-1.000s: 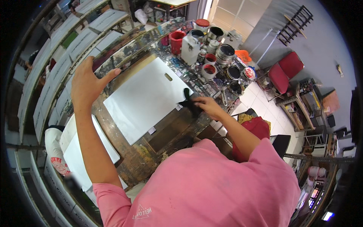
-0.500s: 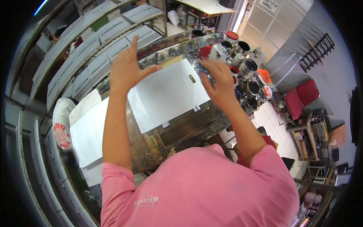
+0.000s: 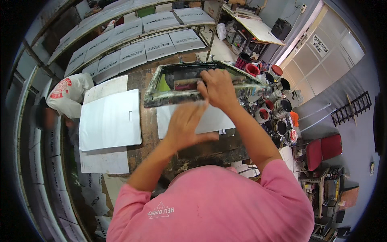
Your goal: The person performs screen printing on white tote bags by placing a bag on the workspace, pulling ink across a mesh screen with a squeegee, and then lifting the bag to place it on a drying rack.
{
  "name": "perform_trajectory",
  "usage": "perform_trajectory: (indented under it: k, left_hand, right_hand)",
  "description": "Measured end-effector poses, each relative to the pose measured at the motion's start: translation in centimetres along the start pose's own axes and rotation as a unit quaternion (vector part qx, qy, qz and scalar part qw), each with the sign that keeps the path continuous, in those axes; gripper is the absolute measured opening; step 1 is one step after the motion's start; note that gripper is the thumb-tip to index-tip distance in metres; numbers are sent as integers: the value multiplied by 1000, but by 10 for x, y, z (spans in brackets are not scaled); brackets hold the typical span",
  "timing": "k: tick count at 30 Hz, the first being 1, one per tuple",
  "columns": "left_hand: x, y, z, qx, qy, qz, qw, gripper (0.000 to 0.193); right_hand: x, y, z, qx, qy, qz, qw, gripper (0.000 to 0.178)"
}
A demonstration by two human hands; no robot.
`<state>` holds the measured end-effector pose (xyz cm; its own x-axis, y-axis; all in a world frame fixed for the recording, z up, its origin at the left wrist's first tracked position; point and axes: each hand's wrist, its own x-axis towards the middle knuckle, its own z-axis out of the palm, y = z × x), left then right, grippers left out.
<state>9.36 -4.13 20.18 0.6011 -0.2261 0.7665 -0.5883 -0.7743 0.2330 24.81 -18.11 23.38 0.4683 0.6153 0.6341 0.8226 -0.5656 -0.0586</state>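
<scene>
Here the right hand (image 3: 218,86) reaches to upper centre, fingers curled around a squeegee (image 3: 186,85); mid-frame, the blurred left hand (image 3: 186,126) slants up rightward, fingers outstretched, unclenched.

Left of the screen frame (image 3: 177,97), a narrow strip of worktable (image 3: 148,124) gives you passage beside the white stack (image 3: 109,117); paint cans (image 3: 282,105) crowd the frame's right, and a loaded rack (image 3: 201,25) stands beyond it.
</scene>
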Motion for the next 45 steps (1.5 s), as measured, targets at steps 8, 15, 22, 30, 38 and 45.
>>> perform_trajectory:
  k: [8, 15, 22, 30, 38, 45]
  left_hand:
    - [-117, 14, 18, -693, 287, -545, 374, 112]
    - [-236, 0, 75, -636, 197, -682, 301, 132]
    - [-246, -13, 100, -557, 167, -756, 300, 136]
    - [-255, -14, 107, -498, 215, -807, 233, 139]
    - [-213, -7, 97, -462, 209, -823, 256, 133]
    - [-206, 1, 82, -479, 184, -796, 320, 124]
  right_hand:
    - [-104, -15, 33, 2, -182, -12, 983, 62]
    - [-206, -16, 106, 150, -372, 32, 915, 40]
    - [-238, -19, 154, 134, -297, 21, 945, 45]
    - [-116, 73, 285, 98, -236, 2, 967, 41]
    - [23, 157, 372, 75, -288, 4, 955, 37]
    - [41, 174, 373, 77, -278, -23, 957, 41]
